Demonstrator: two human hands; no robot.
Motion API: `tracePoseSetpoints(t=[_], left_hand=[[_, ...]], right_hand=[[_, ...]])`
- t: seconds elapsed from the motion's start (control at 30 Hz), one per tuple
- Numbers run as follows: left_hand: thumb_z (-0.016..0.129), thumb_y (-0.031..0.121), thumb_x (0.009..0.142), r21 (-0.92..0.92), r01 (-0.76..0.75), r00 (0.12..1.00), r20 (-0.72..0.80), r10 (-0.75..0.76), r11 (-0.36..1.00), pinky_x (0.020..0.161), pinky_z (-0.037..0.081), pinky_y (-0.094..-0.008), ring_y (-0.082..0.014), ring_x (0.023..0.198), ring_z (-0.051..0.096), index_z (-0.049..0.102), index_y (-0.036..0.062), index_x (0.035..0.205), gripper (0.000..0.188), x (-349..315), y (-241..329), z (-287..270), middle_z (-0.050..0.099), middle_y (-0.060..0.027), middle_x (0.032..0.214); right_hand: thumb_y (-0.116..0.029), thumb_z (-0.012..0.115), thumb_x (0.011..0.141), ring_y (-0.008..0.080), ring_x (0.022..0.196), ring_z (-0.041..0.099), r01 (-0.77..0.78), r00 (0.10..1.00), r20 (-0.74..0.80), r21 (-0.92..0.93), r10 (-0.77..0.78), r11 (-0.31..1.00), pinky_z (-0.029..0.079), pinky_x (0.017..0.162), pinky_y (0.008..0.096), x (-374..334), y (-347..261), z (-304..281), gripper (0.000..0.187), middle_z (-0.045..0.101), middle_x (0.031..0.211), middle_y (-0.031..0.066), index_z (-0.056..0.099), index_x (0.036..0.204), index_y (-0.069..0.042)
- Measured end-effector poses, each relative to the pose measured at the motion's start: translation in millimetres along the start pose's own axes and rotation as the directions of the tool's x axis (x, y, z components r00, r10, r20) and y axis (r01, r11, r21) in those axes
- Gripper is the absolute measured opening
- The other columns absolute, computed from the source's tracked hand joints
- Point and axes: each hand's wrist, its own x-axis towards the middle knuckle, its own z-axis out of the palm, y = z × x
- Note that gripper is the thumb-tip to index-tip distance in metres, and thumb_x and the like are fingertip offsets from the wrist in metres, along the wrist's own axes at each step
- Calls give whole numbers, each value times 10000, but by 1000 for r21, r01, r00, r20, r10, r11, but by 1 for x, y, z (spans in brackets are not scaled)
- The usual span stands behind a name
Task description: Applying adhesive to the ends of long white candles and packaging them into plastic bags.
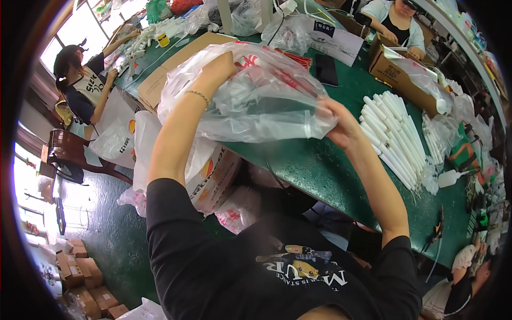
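A large clear plastic bag (256, 112) with red printing is spread between my two hands above the near edge of the green table. My right hand (341, 124) pinches the right end of the bag, thumb and fingers closed on the film. On the other side my left hand (220, 68) reaches to the bag's far upper part. Its fingers are hidden by the film and the wrist, so their hold does not show. Red items or printing show blurred through the film; I cannot tell which. A gold bracelet (198, 97) circles my left wrist.
White tubes (392, 138) lie in a pile right of my right hand, with a black phone (326, 70) and an open cardboard box (400, 74) beyond. White sacks (213, 173) stand below the table edge. Co-workers sit at far left (85, 80) and far right (397, 24).
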Motion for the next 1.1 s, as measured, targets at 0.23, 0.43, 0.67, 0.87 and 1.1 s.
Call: tracePoseSetpoints(t=[0.23,0.43,0.67,0.87,1.1], left_hand=[[648,182,756,118,215,974,-99,-204,969,885,457,-450,-384,1033,598,590,-30,1081,392,23,-33,63,627,-256,1065],[648,198,780,326,159,967,-240,-82,932,913,456,-415,-361,1061,582,640,33,1072,335,34,-76,120,630,-199,1087],[639,260,790,141,228,973,-68,-221,963,787,499,-434,-332,893,647,675,5,964,310,64,-29,82,670,-206,942],[445,471,946,157,-76,996,-26,81,985,744,468,-491,-408,803,628,658,-29,929,543,43,-113,130,655,-256,851],[481,267,942,471,-229,969,190,155,852,719,473,-487,-405,808,624,647,-23,877,341,39,-46,48,650,-243,916]], right_hand=[[-255,592,904,114,840,587,75,996,-47,78,-72,994,497,794,291,-21,-13,70,558,600,913,-5,428,1369,8],[-248,599,906,54,821,569,-16,979,-202,-156,-16,988,462,650,209,-21,14,54,387,610,960,-44,542,1261,-104],[-248,589,923,68,875,580,3,953,-302,-104,-34,995,475,703,231,-27,19,18,368,623,1023,-30,539,1260,-107],[-219,597,921,148,1094,540,-24,934,-335,-400,-122,916,471,866,293,-70,29,37,499,582,1192,72,426,1353,-38],[-142,627,869,240,894,639,-89,862,-227,-948,-453,306,500,801,342,-198,16,-11,195,660,931,117,659,1027,-32]])
